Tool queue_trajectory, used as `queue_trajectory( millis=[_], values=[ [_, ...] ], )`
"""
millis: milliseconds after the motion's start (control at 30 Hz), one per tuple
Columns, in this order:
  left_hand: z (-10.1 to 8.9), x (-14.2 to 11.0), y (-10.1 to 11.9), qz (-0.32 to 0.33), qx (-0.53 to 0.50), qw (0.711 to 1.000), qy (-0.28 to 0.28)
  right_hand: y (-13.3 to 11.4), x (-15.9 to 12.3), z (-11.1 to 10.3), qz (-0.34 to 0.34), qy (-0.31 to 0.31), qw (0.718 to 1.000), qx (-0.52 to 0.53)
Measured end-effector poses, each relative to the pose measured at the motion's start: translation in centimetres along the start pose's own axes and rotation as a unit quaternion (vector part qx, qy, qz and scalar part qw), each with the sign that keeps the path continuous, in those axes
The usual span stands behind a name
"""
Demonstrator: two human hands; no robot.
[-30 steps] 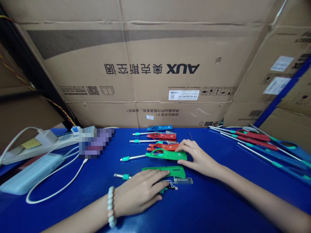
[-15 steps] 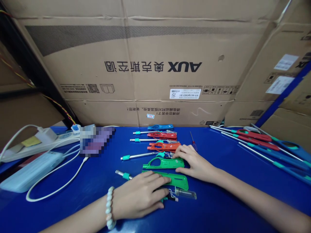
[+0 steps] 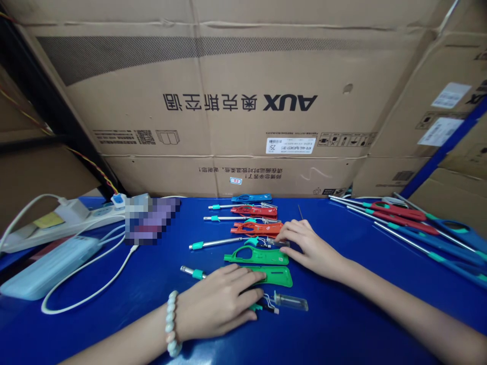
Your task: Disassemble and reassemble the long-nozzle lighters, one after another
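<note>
Parts of taken-apart long-necked lighters lie in rows on the blue table. My left hand [image 3: 224,300] lies palm down, fingers stretched out, across the nearest row. Its fingertips touch a green lighter shell half [image 3: 279,276]; beneath the hand are a metal lighter tube [image 3: 188,270] and part of the wired insides. A clear fuel tank [image 3: 292,301] shows past its fingers. My right hand [image 3: 310,248] has thumb and fingers bent around another clear fuel tank [image 3: 279,243], attached to the row just behind the upper green shell half [image 3: 258,255].
Orange [image 3: 254,229], red [image 3: 256,211] and blue [image 3: 251,197] shells lie farther back. A thin screwdriver [image 3: 300,212] is partly behind my right hand. Whole lighters [image 3: 403,213] lie right. A power strip [image 3: 91,223], power bank [image 3: 49,268] and cables are left; a cardboard box [image 3: 236,66] stands behind.
My right hand has lifted off the upper green shell's end and shifted slightly back to the clear tank. The lower green shell's right end has swung a little away from me under my left hand.
</note>
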State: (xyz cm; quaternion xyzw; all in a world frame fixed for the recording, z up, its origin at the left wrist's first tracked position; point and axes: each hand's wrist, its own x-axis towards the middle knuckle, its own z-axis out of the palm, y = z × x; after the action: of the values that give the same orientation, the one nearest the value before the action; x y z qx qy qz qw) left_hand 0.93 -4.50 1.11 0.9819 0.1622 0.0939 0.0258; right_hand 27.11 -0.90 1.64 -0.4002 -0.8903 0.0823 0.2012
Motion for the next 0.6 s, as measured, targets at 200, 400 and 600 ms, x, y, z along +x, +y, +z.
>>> queue_trajectory(
  millis=[200,400,600],
  values=[
    [-0.1,0.0,-0.2,0.001,-0.004,1.000,0.031,0.2,0.1,-0.7,-0.014,0.011,0.999,-0.031],
    [-0.1,0.0,-0.4,-0.005,-0.004,1.000,0.025,0.6,0.0,-2.4,0.000,0.028,0.997,-0.069],
    [-0.3,0.1,-0.5,-0.016,-0.012,0.999,0.029,-0.8,-0.4,-3.1,-0.011,-0.034,0.999,-0.017]
  ],
)
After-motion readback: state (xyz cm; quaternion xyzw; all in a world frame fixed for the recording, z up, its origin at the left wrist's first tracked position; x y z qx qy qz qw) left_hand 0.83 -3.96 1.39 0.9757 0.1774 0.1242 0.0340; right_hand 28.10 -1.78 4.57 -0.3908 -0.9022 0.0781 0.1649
